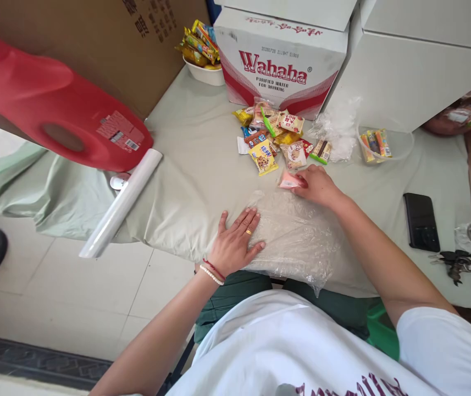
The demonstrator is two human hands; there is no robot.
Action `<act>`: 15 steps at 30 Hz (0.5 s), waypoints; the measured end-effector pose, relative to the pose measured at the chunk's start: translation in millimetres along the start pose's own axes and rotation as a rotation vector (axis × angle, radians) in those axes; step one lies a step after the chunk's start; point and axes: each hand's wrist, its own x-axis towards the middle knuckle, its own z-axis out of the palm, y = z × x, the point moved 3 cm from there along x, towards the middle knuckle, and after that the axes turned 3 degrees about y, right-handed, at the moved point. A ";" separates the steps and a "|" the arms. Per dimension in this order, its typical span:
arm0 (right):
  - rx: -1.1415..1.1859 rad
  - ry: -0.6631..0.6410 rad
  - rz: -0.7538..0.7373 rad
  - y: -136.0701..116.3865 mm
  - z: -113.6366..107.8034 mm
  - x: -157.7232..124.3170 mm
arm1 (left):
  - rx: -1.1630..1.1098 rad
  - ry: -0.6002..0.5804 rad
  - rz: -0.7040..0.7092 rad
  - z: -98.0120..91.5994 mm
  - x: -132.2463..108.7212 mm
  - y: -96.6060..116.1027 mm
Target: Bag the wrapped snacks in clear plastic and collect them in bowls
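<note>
My left hand (239,242) lies flat with its fingers spread, at the left edge of a clear plastic bag (297,236) laid out on the cloth. The fingers of my right hand (315,184) are closed on a small pink snack packet (288,180) just beyond the bag's far edge. Directly behind it is a heap of small wrapped snacks, with a yellow packet (264,158) and a clear-wrapped biscuit (293,155) at the front.
A roll of clear film (122,203) lies beside a red jug (74,115) at left. The Wahaba-style water carton (280,60) stands behind. Crumpled plastic bags (338,132), a clear bowl (404,146) of snacks, a phone (421,221) and keys (458,261) are at right. A white bowl (204,74) holds more snacks.
</note>
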 end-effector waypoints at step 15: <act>0.357 -0.184 -0.282 -40.4 -45.4 -90.0 | -0.021 -0.002 -0.014 -1.2 -0.1 -0.3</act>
